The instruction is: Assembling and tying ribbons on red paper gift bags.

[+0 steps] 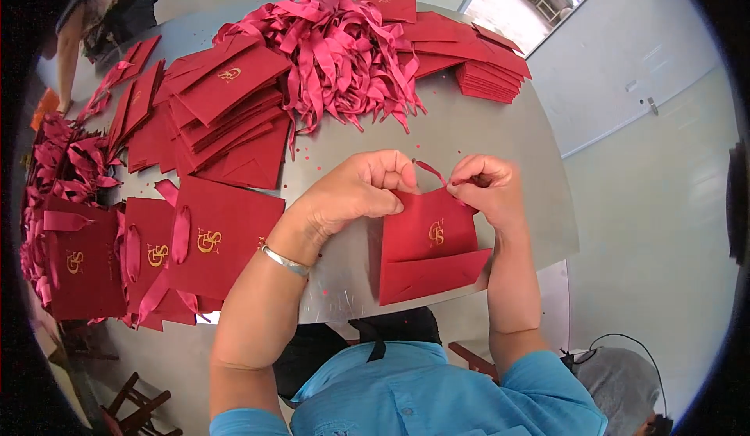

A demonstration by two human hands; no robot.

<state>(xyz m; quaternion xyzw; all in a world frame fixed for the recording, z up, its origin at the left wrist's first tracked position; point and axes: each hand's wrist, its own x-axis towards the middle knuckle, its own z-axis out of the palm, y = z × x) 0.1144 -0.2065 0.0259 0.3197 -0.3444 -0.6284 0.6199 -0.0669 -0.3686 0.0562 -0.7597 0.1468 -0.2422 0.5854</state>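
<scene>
A red paper gift bag [430, 237] with a gold emblem lies folded on the table in front of me, its bottom flap toward me. My left hand [363, 190] is closed at the bag's upper left corner, thumb and curled fingers pinching that edge. A dark pink ribbon [430, 172] arcs over the bag's top edge between my two hands. My right hand [491, 190] pinches the ribbon close to the upper right corner. The fingertips partly hide where the ribbon meets the bag.
A heap of loose pink ribbons [336, 61] lies at the far side. Stacks of flat red bags [226, 116] stand left of it, with more bags [469, 45] at the right. Bags with ribbon handles [219, 241] fill the near left. Another person's arm [70, 53] shows far left.
</scene>
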